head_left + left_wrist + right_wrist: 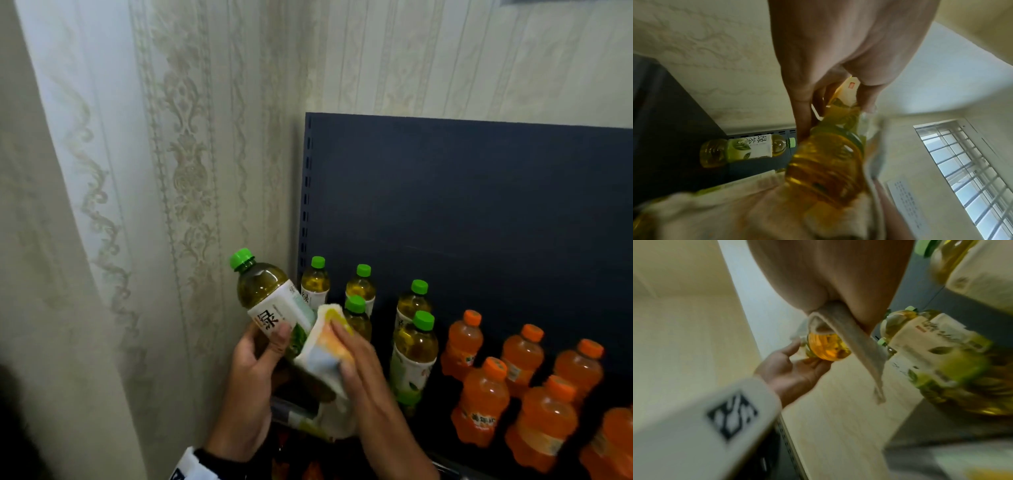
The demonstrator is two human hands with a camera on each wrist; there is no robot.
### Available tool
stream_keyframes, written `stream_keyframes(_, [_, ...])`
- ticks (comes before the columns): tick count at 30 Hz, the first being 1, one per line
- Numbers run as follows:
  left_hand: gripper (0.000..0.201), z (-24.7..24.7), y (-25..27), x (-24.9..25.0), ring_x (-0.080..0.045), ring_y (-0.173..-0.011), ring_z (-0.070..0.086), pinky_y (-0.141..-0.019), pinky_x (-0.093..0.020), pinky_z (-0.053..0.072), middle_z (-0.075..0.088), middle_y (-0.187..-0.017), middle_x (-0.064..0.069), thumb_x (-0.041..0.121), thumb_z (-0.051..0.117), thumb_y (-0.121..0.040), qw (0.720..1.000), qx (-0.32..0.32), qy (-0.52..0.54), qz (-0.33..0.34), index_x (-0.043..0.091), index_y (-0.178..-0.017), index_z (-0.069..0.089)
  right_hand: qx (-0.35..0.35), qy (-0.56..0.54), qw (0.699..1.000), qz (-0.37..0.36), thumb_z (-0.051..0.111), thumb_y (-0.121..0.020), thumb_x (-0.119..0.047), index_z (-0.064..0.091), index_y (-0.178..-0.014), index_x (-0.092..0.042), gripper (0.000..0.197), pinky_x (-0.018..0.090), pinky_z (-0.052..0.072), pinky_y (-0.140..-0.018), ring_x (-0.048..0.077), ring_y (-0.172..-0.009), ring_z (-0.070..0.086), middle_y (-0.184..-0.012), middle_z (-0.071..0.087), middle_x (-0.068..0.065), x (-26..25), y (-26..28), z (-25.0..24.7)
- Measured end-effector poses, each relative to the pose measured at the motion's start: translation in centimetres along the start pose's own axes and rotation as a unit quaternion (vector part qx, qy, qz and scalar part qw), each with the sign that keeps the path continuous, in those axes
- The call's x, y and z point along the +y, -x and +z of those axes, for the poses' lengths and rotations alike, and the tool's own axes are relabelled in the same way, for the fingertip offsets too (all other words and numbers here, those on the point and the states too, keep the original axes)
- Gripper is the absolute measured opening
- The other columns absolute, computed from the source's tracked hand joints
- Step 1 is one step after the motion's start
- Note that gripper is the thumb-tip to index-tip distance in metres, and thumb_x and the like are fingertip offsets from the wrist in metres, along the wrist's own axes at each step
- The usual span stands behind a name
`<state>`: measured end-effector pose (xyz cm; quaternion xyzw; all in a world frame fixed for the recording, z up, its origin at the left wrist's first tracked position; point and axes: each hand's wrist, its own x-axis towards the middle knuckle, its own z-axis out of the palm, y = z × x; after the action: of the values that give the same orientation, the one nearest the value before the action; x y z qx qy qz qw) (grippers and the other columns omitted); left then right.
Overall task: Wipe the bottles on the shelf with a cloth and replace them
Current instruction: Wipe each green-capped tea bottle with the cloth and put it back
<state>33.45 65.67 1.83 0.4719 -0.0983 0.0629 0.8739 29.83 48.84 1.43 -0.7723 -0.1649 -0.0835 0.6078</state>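
A green-tea bottle (pixel 270 301) with a green cap and white label is held tilted, cap up and to the left, in front of the shelf's left end. My left hand (pixel 270 346) grips its lower half, thumb across the label. A pale cloth (pixel 325 356) with yellow and blue patches is wrapped against the bottle's right side, and my right hand (pixel 352 356) holds it there with fingers laid over it. The left wrist view shows the bottle (pixel 826 162) base-on with the cloth (pixel 715 207) below it. In the right wrist view the cloth (pixel 859 350) hangs from my palm beside the bottle's base (pixel 826 347).
Several green-tea bottles (pixel 414 349) stand on the dark shelf's left part, and several orange soda bottles (pixel 483 397) stand to the right. A dark blue back panel (pixel 479 205) rises behind them. A wallpapered wall (pixel 171 171) closes in on the left.
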Motion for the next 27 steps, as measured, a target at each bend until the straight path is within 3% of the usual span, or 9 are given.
stream_keyframes(3, [0.057,-0.9,-1.2,0.2,-0.031,-0.107,0.076,-0.076,-0.034,0.064,0.078,-0.116,-0.013,0.024,0.086,-0.075,0.999,-0.048,-0.007,0.007,0.011,-0.127,0.065,0.042,-0.173,0.981,0.082,0.049,-0.108,-0.049,0.071,-0.130,-0.047,0.031,0.030,0.060,-0.099,0.012,-0.128,0.069,-0.142,0.069,-0.011,-1.7,-3.6,0.1])
stream_keyframes(6, [0.075,-2.1,-2.5,0.8,-0.028,-0.112,0.074,-0.083,-0.033,0.063,0.075,-0.122,-0.013,0.036,0.099,-0.060,0.994,-0.096,-0.015,0.040,0.020,-0.126,0.068,0.102,-0.273,0.947,0.135,0.055,-0.103,-0.031,0.080,-0.119,-0.030,0.029,0.034,0.066,-0.083,0.026,-0.114,0.077,-0.125,0.079,0.009,-1.8,-5.8,1.3])
stream_keyframes(9, [0.060,-2.8,-3.6,0.7,-0.022,-0.112,0.074,-0.083,-0.027,0.061,0.077,-0.121,-0.007,0.028,0.094,-0.063,0.993,-0.077,-0.024,0.089,0.033,-0.119,0.072,0.149,-0.325,0.922,0.149,0.061,-0.094,-0.036,0.073,-0.132,-0.032,0.040,0.035,0.065,-0.088,0.024,-0.117,0.076,-0.129,0.078,0.004,-0.6,-5.5,3.4])
stream_keyframes(14, [0.067,-4.9,-6.1,0.5,-0.021,-0.115,0.073,-0.085,-0.025,0.060,0.076,-0.123,-0.003,0.026,0.092,-0.066,0.994,-0.026,-0.021,0.103,0.029,-0.127,0.065,0.168,-0.246,0.946,0.129,0.064,-0.085,-0.037,0.068,-0.131,-0.046,0.047,0.019,0.059,-0.087,-0.006,-0.106,0.073,-0.122,0.076,-0.025,1.0,-5.4,6.3])
stream_keyframes(17, [0.058,-5.9,-6.7,0.6,-0.029,-0.117,0.072,-0.087,-0.030,0.061,0.075,-0.124,-0.011,0.023,0.090,-0.069,0.997,-0.049,0.019,0.058,0.024,-0.124,0.071,0.176,-0.231,0.947,0.139,0.061,-0.090,-0.041,0.070,-0.133,-0.042,0.044,0.033,0.051,-0.108,0.004,-0.119,0.071,-0.129,0.076,-0.017,0.5,-6.1,6.6])
stream_keyframes(20, [0.062,-6.0,-6.8,0.3,-0.036,-0.114,0.072,-0.085,-0.037,0.063,0.074,-0.124,-0.018,0.029,0.095,-0.058,0.993,-0.081,0.078,-0.017,0.021,-0.117,0.077,0.215,-0.241,0.931,0.168,0.056,-0.100,-0.043,0.065,-0.140,-0.031,0.043,0.030,0.051,-0.093,0.014,-0.115,0.070,-0.134,0.074,-0.001,0.9,-7.7,6.1])
stream_keyframes(21, [0.067,-5.8,-6.9,0.3,-0.036,-0.111,0.073,-0.082,-0.038,0.064,0.075,-0.121,-0.018,0.033,0.100,-0.052,0.992,-0.085,0.092,-0.030,0.021,-0.114,0.078,0.219,-0.242,0.931,0.164,0.058,-0.099,-0.045,0.060,-0.146,-0.031,0.049,0.034,0.051,-0.099,0.018,-0.123,0.065,-0.142,0.069,0.002,0.9,-7.9,5.7])
stream_keyframes(24, [0.043,-5.2,-7.3,0.1,-0.032,-0.101,0.078,-0.074,-0.037,0.065,0.077,-0.116,-0.018,0.029,0.093,-0.065,0.991,-0.070,0.107,-0.040,0.022,-0.105,0.081,0.165,-0.192,0.959,0.124,0.070,-0.085,-0.071,0.064,-0.138,-0.053,0.056,0.049,0.043,-0.120,0.017,-0.140,0.058,-0.148,0.065,-0.011,0.9,-8.2,4.5])
stream_keyframes(27, [0.037,-4.9,-8.2,-0.5,-0.029,-0.096,0.079,-0.067,-0.035,0.065,0.077,-0.116,-0.015,0.024,0.064,-0.082,0.993,-0.017,0.110,-0.042,0.024,-0.117,0.074,0.080,-0.062,0.993,0.055,0.047,-0.094,-0.071,0.049,-0.139,-0.069,0.045,0.019,0.049,-0.106,-0.013,-0.129,0.056,-0.142,0.055,-0.040,0.7,-7.5,4.3])
